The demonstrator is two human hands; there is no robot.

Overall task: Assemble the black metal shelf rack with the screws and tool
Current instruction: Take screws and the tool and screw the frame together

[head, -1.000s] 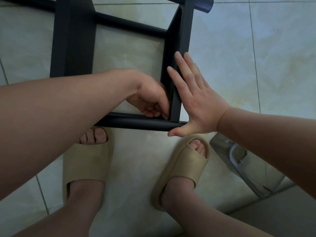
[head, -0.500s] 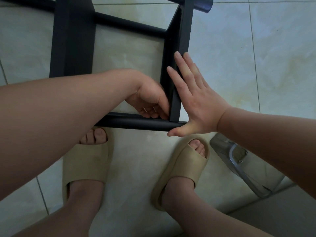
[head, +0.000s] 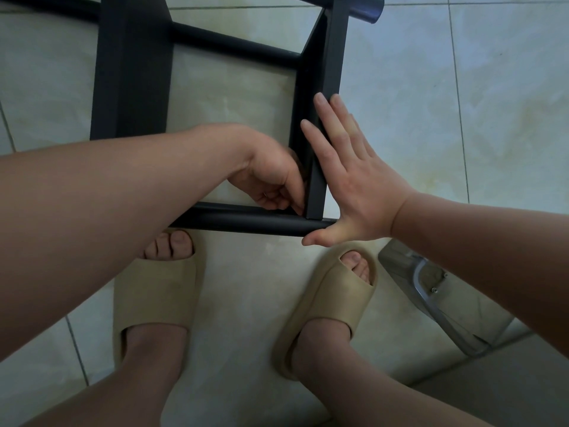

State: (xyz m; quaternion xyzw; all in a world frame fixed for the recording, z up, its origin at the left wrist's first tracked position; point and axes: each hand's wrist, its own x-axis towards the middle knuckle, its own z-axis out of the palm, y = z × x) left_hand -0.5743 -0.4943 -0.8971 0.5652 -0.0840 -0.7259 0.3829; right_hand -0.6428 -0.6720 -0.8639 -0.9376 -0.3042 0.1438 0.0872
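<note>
1. Pale, glossy floor tiles (head: 431,118) fill the view from above, crossed by thin grey grout lines.
2. Just ahead of the person's feet sits the black metal shelf rack (head: 132,72), made of flat posts joined by round tubes.
3. At its near right corner a flat post (head: 332,57) meets the near round tube (head: 246,221).
4. The left hand (head: 271,180) reaches inside the frame to that corner. Its fingers (head: 295,206) are curled tight against the joint, and what they pinch, if anything, is hidden.
5. The right hand (head: 360,192) lies flat on the outer face of the same post. Its fingers (head: 332,124) are straight and holding nothing, and the thumb (head: 320,238) is spread under the tube's end.
6. Below the rack are two beige slide sandals, the left sandal (head: 154,291) and the right sandal (head: 332,303), both toes pointing at the tube.
7. A shiny chrome fitting (head: 431,300) rests on the floor to the right, partly behind the right forearm.
</note>
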